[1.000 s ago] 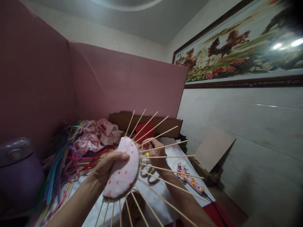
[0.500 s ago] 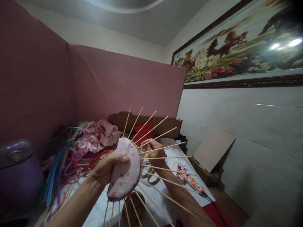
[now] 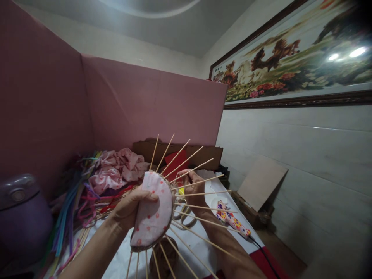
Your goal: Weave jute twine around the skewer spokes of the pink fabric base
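Note:
My left hand (image 3: 129, 207) grips a half-round panel (image 3: 154, 217) by its straight side, thumb lying on the front. White cloth with pink-red dots covers the panel, and brown twine or cord runs along its curved rim. Thin wooden sticks (image 3: 200, 193) fan outward from that rim. Behind the upper right sticks is my right hand (image 3: 194, 183), its fingers bent and pinched together; what they hold is too small to make out. A yellow bit (image 3: 181, 191) shows beside it. Under the sticks lie scissors (image 3: 188, 220) and a brown roundish ball (image 3: 168, 255), perhaps twine.
To the right lies a flower-patterned glue gun (image 3: 234, 221) with a black cable. Crumpled pink cloth (image 3: 122, 166), fuzzy coloured strips (image 3: 65, 217) and a purple lidded container (image 3: 23, 217) are at left. A cardboard piece (image 3: 261, 184) leans by the wall.
The sticks on the right have shifted slightly left as the panel turned a little. My right hand has moved slightly, and more of the yellow bit shows. Both hands keep their grip.

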### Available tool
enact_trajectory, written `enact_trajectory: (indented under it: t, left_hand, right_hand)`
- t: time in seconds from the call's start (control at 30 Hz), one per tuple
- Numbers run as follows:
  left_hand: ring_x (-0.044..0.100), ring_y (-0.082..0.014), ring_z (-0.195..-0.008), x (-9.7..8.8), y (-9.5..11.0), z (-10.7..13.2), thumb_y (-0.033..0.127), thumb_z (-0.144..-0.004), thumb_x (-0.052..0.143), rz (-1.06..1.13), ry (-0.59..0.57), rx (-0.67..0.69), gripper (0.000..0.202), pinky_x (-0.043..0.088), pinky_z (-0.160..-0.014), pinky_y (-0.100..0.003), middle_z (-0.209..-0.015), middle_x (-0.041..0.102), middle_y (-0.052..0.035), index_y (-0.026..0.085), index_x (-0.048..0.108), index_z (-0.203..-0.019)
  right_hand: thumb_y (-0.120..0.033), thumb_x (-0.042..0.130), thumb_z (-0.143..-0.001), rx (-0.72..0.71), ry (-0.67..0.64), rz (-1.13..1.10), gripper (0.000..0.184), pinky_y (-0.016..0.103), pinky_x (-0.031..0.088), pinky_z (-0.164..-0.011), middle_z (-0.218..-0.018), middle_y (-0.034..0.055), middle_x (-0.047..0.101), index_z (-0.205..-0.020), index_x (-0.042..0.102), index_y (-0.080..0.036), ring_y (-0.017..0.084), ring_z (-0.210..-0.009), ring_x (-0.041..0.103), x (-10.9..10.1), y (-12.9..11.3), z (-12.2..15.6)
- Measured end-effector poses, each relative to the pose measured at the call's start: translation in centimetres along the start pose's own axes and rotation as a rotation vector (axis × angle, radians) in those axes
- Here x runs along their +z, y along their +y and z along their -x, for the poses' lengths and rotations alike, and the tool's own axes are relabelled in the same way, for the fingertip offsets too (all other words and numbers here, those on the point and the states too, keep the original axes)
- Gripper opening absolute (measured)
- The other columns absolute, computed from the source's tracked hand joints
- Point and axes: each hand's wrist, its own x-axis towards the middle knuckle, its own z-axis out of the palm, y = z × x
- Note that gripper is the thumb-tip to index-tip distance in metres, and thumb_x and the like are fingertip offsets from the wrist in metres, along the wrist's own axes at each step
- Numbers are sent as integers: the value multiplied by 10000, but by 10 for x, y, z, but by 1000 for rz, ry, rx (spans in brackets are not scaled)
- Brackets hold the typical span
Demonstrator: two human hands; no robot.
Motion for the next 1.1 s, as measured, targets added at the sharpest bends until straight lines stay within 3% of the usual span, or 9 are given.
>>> enact_trajectory:
  t: [0.1, 0.37, 0.7, 0.9, 1.1]
  left_hand:
    - [642, -236, -537, -1, 1, 1, 44, -592, 587, -3, 8, 15, 167, 520, -511, -328, -645, 686, -135, 68, 621, -754]
    - [646, -240, -543, -1, 3, 0, 34, -579, 595, 23, 27, 6, 201, 523, -514, -324, -659, 689, -121, 74, 617, -775]
    - [628, -215, -513, -5, 6, -2, 40, -601, 567, 27, 42, 9, 129, 520, -522, -322, -619, 681, -130, 53, 639, -706]
    - [637, -210, -535, -3, 7, 0, 75, -647, 579, 58, 44, 2, 98, 525, -541, -305, -627, 686, -128, 54, 650, -712]
    - [637, -207, -518, 2, 8, 1, 63, -640, 576, 82, 64, 6, 90, 528, -526, -299, -609, 683, -128, 52, 646, -696]
  right_hand:
    - [-354, 466, -814, -108, 78, 88, 202, 294, 422, -626, -716, 35, 631, -756, 605, -219, 190, -671, 570, 1, 6, -2]
    - [-354, 476, -820, -171, 130, 113, 246, 259, 414, -593, -666, 29, 605, -735, 594, -155, 153, -618, 542, 0, 8, -3]
    - [-377, 477, -812, -89, 142, 167, 274, 256, 376, -558, -603, 26, 587, -688, 601, -166, 157, -589, 516, 2, -3, 0]
    - [-348, 465, -818, -157, 113, 198, 242, 282, 384, -594, -636, 33, 607, -659, 592, -217, 176, -617, 531, 1, -4, 1]
    - [-333, 495, -814, -208, 91, 232, 232, 271, 398, -583, -666, 42, 640, -707, 618, -168, 169, -621, 564, 1, 8, 0]
